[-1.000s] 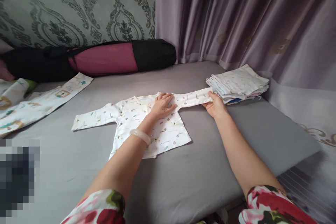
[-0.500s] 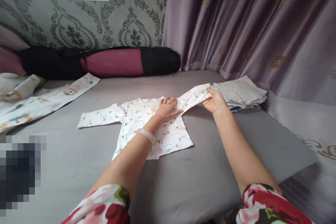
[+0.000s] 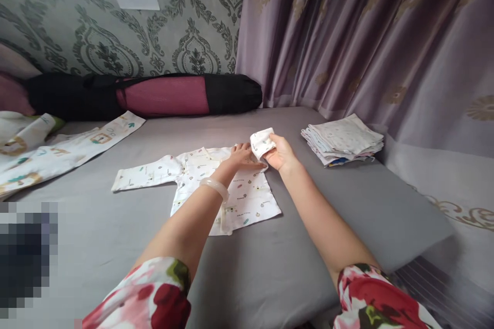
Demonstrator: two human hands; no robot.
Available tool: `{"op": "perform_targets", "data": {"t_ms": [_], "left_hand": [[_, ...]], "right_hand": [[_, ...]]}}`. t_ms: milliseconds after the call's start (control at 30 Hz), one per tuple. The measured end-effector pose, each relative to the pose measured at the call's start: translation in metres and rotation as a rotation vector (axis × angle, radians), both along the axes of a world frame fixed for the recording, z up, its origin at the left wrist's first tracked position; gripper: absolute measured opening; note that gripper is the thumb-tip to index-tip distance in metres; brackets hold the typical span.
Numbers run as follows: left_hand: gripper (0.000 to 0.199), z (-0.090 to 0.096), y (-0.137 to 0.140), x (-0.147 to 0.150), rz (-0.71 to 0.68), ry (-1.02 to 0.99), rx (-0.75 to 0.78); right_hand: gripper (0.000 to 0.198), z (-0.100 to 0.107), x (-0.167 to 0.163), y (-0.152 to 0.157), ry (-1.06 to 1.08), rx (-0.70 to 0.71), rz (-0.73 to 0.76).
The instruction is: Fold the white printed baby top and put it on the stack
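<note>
A small white long-sleeved baby shirt [image 3: 257, 193] with a tiny print lies spread on the grey bed sheet. Its left-side sleeve stretches straight out on the sheet. My left hand [image 3: 244, 157] lies flat across the upper chest near the right shoulder, fingers extended and pressing on the fabric. Between the thumb and fingers of my right hand [image 3: 281, 154] is the cuff end of the other sleeve [image 3: 261, 142], raised and bent back toward the body of the shirt. My left forearm hides part of the shirt's front.
A stack of folded cloths [image 3: 347, 136] stands to the right, near the purple curtain [image 3: 293, 36]. White printed clothing [image 3: 73, 151] lies at the left. Along the patterned wall rests a long black and maroon bag [image 3: 165, 95]. The grey sheet [image 3: 309, 262] ends at the lower right.
My right hand has moved left, bringing the stretched-out sleeve back toward the shoulder so it now folds over. My left hand stays flat on the shirt.
</note>
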State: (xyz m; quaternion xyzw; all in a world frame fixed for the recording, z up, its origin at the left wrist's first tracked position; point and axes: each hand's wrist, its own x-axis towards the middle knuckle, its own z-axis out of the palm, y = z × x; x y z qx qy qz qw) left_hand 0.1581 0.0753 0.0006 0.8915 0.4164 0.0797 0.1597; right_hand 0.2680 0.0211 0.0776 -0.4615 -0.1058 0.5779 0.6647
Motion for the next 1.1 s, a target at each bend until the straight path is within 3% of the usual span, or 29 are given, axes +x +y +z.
{"op": "perform_targets", "data": {"t_ms": [200,367,467,567,667,867,967,1100], "left_hand": [[0.075,0.009,0.0,-0.036,-0.04,-0.158,-0.085],[0.046,-0.005,0.005,-0.097,0.146,-0.288,0.05],[0.037,-0.014,0.0,-0.123,0.278,-0.292,0.109],[0.038,-0.021,-0.012,-0.132,0.266,-0.304,0.12],[0.045,-0.028,-0.025,-0.13,0.264,-0.314,0.131],[0.07,-0.035,-0.036,-0.129,0.245,-0.347,0.147],[0.068,-0.035,-0.035,-0.131,0.226,-0.371,0.163],[0.062,-0.035,-0.033,-0.131,0.196,-0.408,0.215]], "right_hand": [[0.016,-0.009,-0.003,0.009,0.037,-0.02,-0.085],[0.014,-0.018,-0.025,0.018,-0.008,-0.103,-0.098],[0.014,-0.028,-0.046,0.024,-0.134,-0.118,-0.078],[0.017,-0.042,-0.068,0.024,-0.409,-0.126,-0.022],[0.031,-0.058,-0.086,0.016,-0.8,-0.177,0.121],[0.057,-0.075,-0.111,-0.007,-1.538,0.081,0.661],[0.061,-0.076,-0.114,-0.012,-1.658,0.051,0.775],[0.062,-0.076,-0.111,-0.01,-1.651,0.066,0.835]]}}
